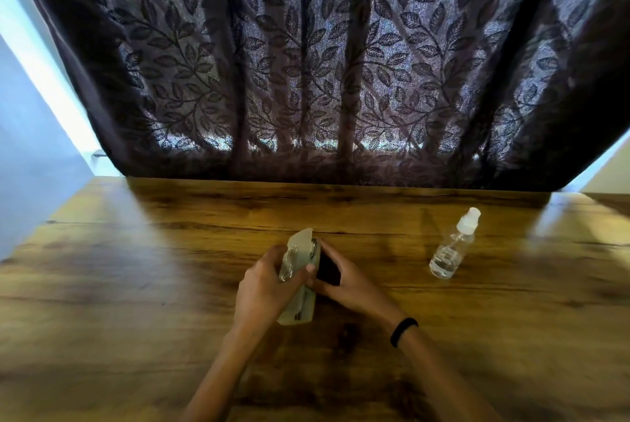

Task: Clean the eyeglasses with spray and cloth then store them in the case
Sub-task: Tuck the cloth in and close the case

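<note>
While both hands [269,282] [344,280] grip the case [296,316], spray bottle [451,248] stands apart, right.

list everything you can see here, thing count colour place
case: one, translucent pale, held upright over the middle of the table, glasses faintly visible through its wall
dark item: one, black, against the case's right side under the right fingers; cannot tell what it is
spray bottle: one, clear with a white cap, standing on the table right of the hands
table: one, brown wood grain, fills the lower half
curtain: one, dark with a leaf pattern, hanging behind the table's far edge
wristband: one, black, on the right wrist
left hand: one, bare, wrapped around the case
right hand: one, bare, on the dark item
</note>
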